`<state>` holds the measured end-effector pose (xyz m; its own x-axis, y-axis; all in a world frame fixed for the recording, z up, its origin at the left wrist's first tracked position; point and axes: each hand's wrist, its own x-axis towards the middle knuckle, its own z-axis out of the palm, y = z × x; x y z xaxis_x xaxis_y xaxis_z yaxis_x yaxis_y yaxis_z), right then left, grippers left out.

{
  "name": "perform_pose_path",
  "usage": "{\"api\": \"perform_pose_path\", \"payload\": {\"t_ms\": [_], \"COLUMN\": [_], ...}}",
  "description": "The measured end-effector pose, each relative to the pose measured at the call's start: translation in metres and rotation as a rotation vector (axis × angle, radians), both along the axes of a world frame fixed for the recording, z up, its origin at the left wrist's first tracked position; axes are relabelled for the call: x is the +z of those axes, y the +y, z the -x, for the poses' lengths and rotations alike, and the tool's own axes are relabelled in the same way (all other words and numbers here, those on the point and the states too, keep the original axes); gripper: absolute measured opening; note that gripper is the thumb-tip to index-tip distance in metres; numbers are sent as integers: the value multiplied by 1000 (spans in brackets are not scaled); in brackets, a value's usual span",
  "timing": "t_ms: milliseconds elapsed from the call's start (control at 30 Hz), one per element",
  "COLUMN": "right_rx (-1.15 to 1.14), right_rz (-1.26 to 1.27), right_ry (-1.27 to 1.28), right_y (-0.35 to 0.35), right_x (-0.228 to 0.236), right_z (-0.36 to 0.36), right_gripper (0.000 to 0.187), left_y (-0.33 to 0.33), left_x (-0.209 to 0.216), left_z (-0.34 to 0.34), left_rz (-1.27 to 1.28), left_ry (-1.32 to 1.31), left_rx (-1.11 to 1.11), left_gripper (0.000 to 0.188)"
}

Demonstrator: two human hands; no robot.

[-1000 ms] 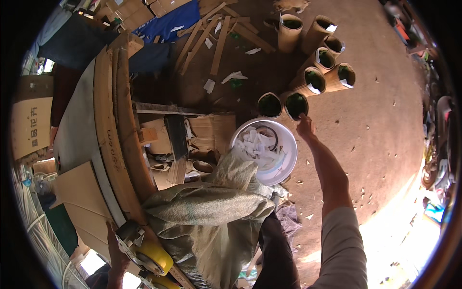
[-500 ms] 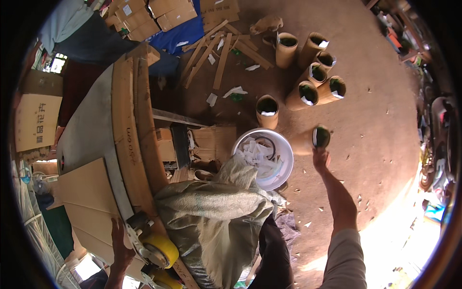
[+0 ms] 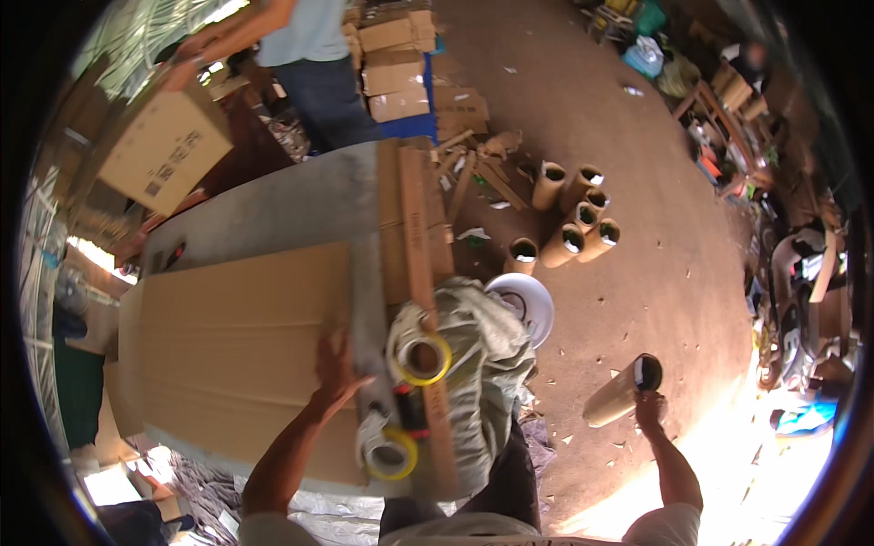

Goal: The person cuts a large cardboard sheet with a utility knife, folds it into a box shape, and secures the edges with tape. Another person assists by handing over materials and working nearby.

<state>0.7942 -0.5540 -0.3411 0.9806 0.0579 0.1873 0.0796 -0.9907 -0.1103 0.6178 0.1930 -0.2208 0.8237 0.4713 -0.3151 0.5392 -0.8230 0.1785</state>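
Observation:
My right hand point(image 3: 650, 409) grips a brown cardboard tube point(image 3: 610, 399) by its rim, out over the floor on the right. The tube is tilted, with its dark opening toward the upper right. My left hand point(image 3: 339, 373) lies with fingers spread on a large flat cardboard sheet point(image 3: 237, 355) on the table, slightly blurred. Just right of that hand, a tape dispenser with a yellow-edged roll point(image 3: 424, 359) sits at the table's edge. A second tape dispenser point(image 3: 390, 455) is nearer to me.
Several cardboard tubes point(image 3: 557, 246) stand on the floor ahead, beyond a white bucket point(image 3: 537, 309). A woven sack point(image 3: 478, 350) hangs by the table edge. At the far left a person handles a cardboard box point(image 3: 168, 150). Clutter point(image 3: 792, 300) lines the right side.
My right hand has brought the tube back toward me, away from the bucket. The view has swung left, showing more of the table and the other person with a box.

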Motion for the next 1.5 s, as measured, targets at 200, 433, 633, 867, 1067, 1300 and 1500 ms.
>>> {"api": "perform_pose_path", "payload": {"t_ms": [200, 433, 633, 867, 1067, 1300, 1500], "right_rx": [133, 462, 716, 1093, 1396, 1389, 1266], "right_rz": [97, -328, -657, -210, 254, -14, 2], "right_ry": [40, -127, 124, -74, 53, -208, 38], "right_y": [131, 301, 427, 572, 699, 839, 906], "right_x": [303, 510, 518, 435, 425, 335, 224], "right_z": [85, 146, 117, 124, 168, 257, 332], "right_gripper": [32, 28, 18, 25, 20, 24, 48], "left_y": [3, 20, -9, -2, 40, 99, 199], "left_x": [-11, -44, -42, -25, -31, -17, -43], "left_z": [16, 134, 273, 363, 388, 377, 413], "left_rz": [118, 246, 174, 273, 388, 774, 802], "left_ry": [-243, -353, -496, -516, -459, -409, -497], "left_rx": [-44, -86, -213, -132, -156, 126, 529], "left_gripper": [104, 71, 68, 71, 68, 53, 41]}}
